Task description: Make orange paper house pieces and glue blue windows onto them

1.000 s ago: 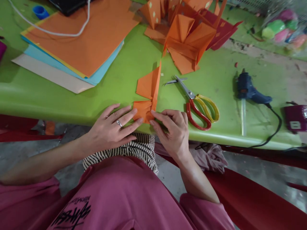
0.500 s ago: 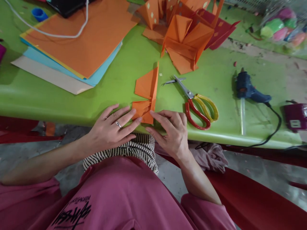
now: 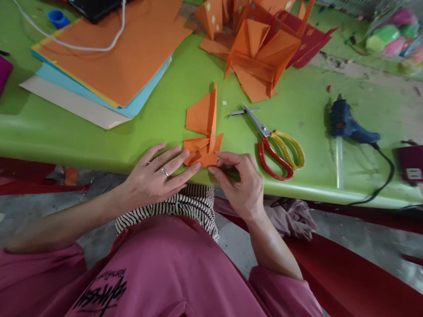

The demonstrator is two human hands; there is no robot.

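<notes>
A small folded piece of orange paper [image 3: 201, 115] lies near the front edge of the green table, with creases and a raised flap along its right side. My left hand [image 3: 161, 171], with a ring on one finger, lies flat, its fingertips pressing the paper's lower left corner. Thumb and forefinger of my right hand [image 3: 243, 180] pinch the paper's lower right edge, where a flap is lifted outward. Just right of that hand are scissors [image 3: 264, 130] with one red and one yellow handle, blades partly apart over tweezers [image 3: 236, 113].
A stack of coloured sheets [image 3: 109, 66] lies at the left under a white cable [image 3: 95, 47]. Folded orange paper shapes [image 3: 257, 57] stand at the back. To the right are a blue glue gun [image 3: 346, 121] and its cord. A bag of coloured balls [image 3: 393, 37] sits far right.
My right hand has moved slightly right, pulling the paper's lower right flap outward so it now sticks out to the right. My left hand keeps pressing the paper.
</notes>
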